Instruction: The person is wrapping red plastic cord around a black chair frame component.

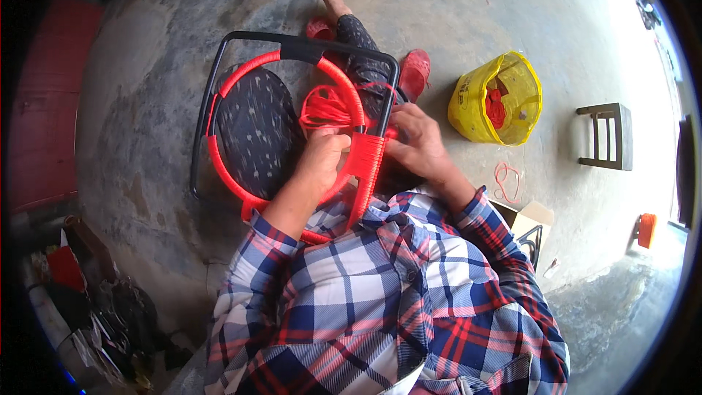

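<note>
A black metal frame point(211, 95) with rounded corners rests tilted across my lap. Inside it sits a ring point(221, 159) wound mostly with red cord, and a wide band of tight red wrapping point(368, 155) joins the ring to the frame's right side. My left hand point(323, 159) reaches through the ring, its fingers closed at a loose bundle of red cord point(325, 108). At the outer side of the right bar, my right hand point(418, 142) is closed on red cord, thumb and fingers bent close to the wrapping. Its fingertips are partly hidden.
A yellow bucket point(472, 100) with red cord inside stands on the concrete floor to the right. Beyond it are a small dark stool point(620, 136) and an orange-red spool point(646, 230). A cardboard box point(536, 213) lies by my right elbow; red clogs point(415, 73) lie ahead. Clutter point(110, 307) fills the lower left.
</note>
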{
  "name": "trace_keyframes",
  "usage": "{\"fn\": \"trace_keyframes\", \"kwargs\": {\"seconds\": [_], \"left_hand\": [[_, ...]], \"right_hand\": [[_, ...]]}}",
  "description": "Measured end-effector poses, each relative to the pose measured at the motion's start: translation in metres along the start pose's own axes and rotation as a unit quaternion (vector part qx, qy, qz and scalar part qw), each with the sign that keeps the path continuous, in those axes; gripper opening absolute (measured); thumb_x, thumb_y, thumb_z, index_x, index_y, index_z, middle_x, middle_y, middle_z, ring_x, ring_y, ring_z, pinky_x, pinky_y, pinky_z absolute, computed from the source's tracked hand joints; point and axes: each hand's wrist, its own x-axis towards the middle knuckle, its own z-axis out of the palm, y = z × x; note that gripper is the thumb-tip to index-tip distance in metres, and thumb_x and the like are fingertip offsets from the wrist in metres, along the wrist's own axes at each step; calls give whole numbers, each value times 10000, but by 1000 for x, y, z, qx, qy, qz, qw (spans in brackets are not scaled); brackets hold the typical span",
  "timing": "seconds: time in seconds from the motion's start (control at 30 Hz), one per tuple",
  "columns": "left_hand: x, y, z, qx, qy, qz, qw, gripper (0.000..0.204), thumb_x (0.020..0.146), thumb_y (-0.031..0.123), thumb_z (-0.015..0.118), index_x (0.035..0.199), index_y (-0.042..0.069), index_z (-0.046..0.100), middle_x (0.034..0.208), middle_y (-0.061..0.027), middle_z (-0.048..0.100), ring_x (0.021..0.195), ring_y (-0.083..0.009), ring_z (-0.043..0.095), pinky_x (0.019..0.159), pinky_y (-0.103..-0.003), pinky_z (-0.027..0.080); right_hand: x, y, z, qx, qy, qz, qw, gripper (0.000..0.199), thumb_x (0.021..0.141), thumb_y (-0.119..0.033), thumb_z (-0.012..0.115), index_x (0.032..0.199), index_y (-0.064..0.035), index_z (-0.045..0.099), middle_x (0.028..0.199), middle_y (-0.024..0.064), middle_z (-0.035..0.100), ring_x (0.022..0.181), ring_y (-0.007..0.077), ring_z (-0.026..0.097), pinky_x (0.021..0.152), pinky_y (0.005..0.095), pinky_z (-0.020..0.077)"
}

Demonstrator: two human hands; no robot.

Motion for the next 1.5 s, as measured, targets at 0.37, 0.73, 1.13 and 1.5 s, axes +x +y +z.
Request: {"fn": "trace_keyframes", "kwargs": {"seconds": [0.37, 0.73, 1.13, 1.5], "left_hand": [[-2, 1, 7, -102, -28, 21, 994, 261, 888, 30, 446, 1131, 21, 541, 1008, -95, 642, 875, -182, 648, 820, -335, 535], [-8, 4, 9, -95, -52, 58, 992, 295, 860, 28, 528, 1155, 40, 529, 996, -52, 617, 912, -164, 625, 845, -325, 512], [-9, -1, 3, -67, -47, 27, 996, 133, 852, -13, 603, 971, 24, 558, 921, -90, 652, 820, -158, 645, 802, -293, 524], [1, -22, 4, 425, 48, 258, 866, 706, 720, 354, 794, 1189, -41, 444, 1038, -141, 619, 933, -183, 629, 791, -269, 493]], "right_hand": [[-70, -22, -116, 484, 63, 77, 870, 284, 736, -202, 614, 964, -82, 493, 816, 101, 581, 731, 264, 569, 864, 444, 442], [-64, 15, -135, 572, 301, 70, 760, 234, 937, -71, 495, 1159, 4, 482, 799, 4, 489, 686, 87, 451, 629, 220, 404], [-24, -42, -67, 497, 145, 211, 829, 133, 836, -17, 579, 949, -45, 513, 578, -4, 444, 426, 88, 408, 390, 237, 353], [-25, -121, -46, 652, -43, 168, 738, 313, 781, -99, 613, 1048, -14, 475, 771, 98, 546, 551, 158, 497, 480, 270, 400]]}}
